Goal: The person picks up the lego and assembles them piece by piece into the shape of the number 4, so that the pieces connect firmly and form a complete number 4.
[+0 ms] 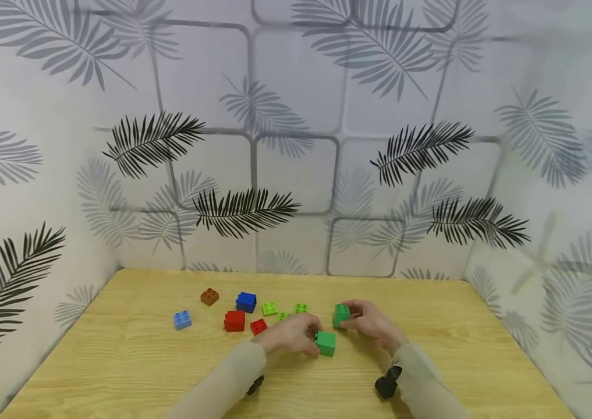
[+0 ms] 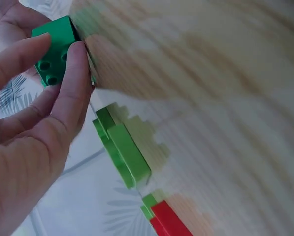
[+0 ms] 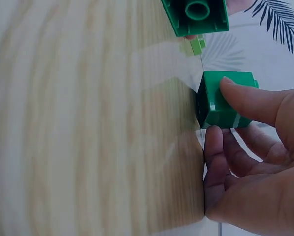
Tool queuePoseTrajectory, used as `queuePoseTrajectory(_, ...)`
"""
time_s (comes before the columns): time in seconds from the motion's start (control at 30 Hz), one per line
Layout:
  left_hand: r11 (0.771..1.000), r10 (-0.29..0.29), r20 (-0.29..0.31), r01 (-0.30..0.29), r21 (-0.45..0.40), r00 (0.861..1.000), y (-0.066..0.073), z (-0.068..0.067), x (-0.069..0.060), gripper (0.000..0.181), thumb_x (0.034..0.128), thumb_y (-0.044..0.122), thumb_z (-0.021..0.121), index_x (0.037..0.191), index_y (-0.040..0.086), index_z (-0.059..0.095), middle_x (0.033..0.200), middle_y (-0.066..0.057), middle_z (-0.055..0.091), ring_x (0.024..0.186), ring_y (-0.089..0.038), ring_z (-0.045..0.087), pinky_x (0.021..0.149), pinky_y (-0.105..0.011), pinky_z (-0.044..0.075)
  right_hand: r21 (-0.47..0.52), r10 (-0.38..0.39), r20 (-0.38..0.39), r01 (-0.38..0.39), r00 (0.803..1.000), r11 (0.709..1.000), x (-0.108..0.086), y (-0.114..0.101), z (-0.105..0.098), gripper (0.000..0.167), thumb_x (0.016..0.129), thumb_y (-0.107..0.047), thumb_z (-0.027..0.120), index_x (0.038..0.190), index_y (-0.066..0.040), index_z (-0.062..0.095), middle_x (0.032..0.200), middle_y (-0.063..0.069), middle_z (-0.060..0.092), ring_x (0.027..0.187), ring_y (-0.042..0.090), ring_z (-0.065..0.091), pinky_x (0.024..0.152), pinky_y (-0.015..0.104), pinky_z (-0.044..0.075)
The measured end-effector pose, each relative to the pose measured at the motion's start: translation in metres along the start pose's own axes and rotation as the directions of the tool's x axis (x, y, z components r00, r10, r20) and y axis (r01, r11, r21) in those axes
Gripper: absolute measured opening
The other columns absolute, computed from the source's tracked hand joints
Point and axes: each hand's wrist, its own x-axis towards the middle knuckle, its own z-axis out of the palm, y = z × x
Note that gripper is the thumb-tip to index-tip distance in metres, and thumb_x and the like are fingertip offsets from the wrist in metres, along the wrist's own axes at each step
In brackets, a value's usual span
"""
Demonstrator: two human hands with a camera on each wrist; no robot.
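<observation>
My left hand (image 1: 296,334) pinches a green block (image 1: 326,343) between thumb and fingers; its studs point toward the palm in the left wrist view, and its hollow underside (image 3: 197,11) shows in the right wrist view. Farther back and to the right, my right hand (image 1: 371,325) holds a second green block (image 1: 341,315) by its sides, thumb on one face and fingers on the opposite one. That block stands on the table with its studs up. The two green blocks are apart.
Left of my hands lie light green bricks (image 1: 269,309), a small red brick (image 1: 259,326), a larger red block (image 1: 234,320), a blue block (image 1: 246,302), a brown brick (image 1: 209,296) and a light blue brick (image 1: 183,319). A patterned wall (image 1: 296,174) rises behind the table (image 1: 133,361).
</observation>
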Motion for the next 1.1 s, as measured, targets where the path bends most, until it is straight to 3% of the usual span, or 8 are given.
queuePoseTrajectory(0.17,0.997,0.017,-0.019,-0.018,-0.075,1.0,-0.005,-0.007,-0.004,0.03,0.0806,0.021,0.08,0.108,0.015,0.069,0.108,0.004,0.069,0.102,-0.014,0.062,0.096,-0.038,0.05,-0.014,-0.019,0.008,0.019,1.0,1.0,-0.003,-0.003,0.008,0.041,0.084,-0.004,0.075,0.124,-0.001,0.064,0.107,0.011,0.066,0.095,0.019,0.059,0.086,0.032,0.047)
queuePoseTrajectory(0.4,0.977,0.027,-0.084,-0.044,-0.209,0.996,-0.015,-0.016,-0.009,0.03,0.0827,0.021,0.077,0.11,0.013,0.068,0.108,0.0,0.07,0.101,-0.016,0.063,0.094,-0.04,0.051,0.038,-0.06,0.042,0.058,0.997,0.998,-0.003,0.001,0.007,0.042,0.084,-0.01,0.076,0.124,-0.001,0.065,0.11,0.011,0.069,0.098,0.016,0.061,0.091,0.033,0.046)
queuePoseTrajectory(0.63,0.917,0.046,-0.148,-0.1,-0.387,0.988,-0.026,-0.025,-0.011,0.03,0.0892,0.019,0.072,0.116,0.007,0.065,0.108,-0.008,0.067,0.09,-0.019,0.065,0.076,-0.043,0.059,0.018,-0.037,0.083,0.035,0.996,0.999,-0.007,-0.005,0.011,0.042,0.084,-0.017,0.078,0.123,-0.005,0.067,0.111,0.008,0.069,0.098,0.016,0.061,0.094,0.039,0.046)
queuePoseTrajectory(0.77,0.879,-0.013,-0.201,-0.085,-0.469,0.98,-0.024,-0.023,-0.007,0.032,0.0908,0.02,0.071,0.118,0.006,0.063,0.11,-0.012,0.062,0.092,-0.026,0.066,0.077,-0.044,0.059,0.01,-0.037,0.098,0.036,0.995,0.999,-0.009,-0.006,0.013,0.043,0.084,-0.016,0.078,0.124,-0.004,0.066,0.112,0.009,0.069,0.101,0.017,0.062,0.096,0.041,0.047)
queuePoseTrajectory(0.97,0.785,-0.105,-0.202,-0.044,-0.618,0.974,-0.016,-0.015,0.003,0.038,0.0909,0.015,0.069,0.125,0.001,0.059,0.111,-0.015,0.06,0.087,-0.021,0.069,0.086,-0.045,0.057,0.007,-0.024,0.129,0.023,0.991,1.0,-0.008,-0.005,0.016,0.044,0.083,-0.02,0.079,0.124,-0.008,0.068,0.115,0.005,0.07,0.107,0.02,0.062,0.102,0.049,0.043)
queuePoseTrajectory(1.03,0.775,-0.116,-0.21,-0.044,-0.631,0.971,-0.015,-0.013,0.006,0.04,0.091,0.012,0.069,0.127,0.001,0.058,0.113,-0.016,0.059,0.086,-0.019,0.068,0.087,-0.044,0.057,0.018,-0.027,0.143,0.024,0.989,1.0,-0.008,-0.006,0.017,0.045,0.083,-0.021,0.079,0.125,-0.009,0.067,0.116,0.005,0.07,0.109,0.021,0.062,0.103,0.052,0.042)
queuePoseTrajectory(1.1,0.782,-0.116,-0.222,-0.048,-0.622,0.968,-0.013,-0.011,0.008,0.042,0.0914,0.012,0.069,0.13,0.001,0.057,0.115,-0.016,0.057,0.086,-0.02,0.068,0.087,-0.043,0.057,0.02,-0.032,0.15,0.029,0.988,0.999,-0.009,-0.006,0.017,0.045,0.084,-0.021,0.078,0.125,-0.008,0.067,0.116,0.005,0.07,0.108,0.02,0.062,0.103,0.052,0.042)
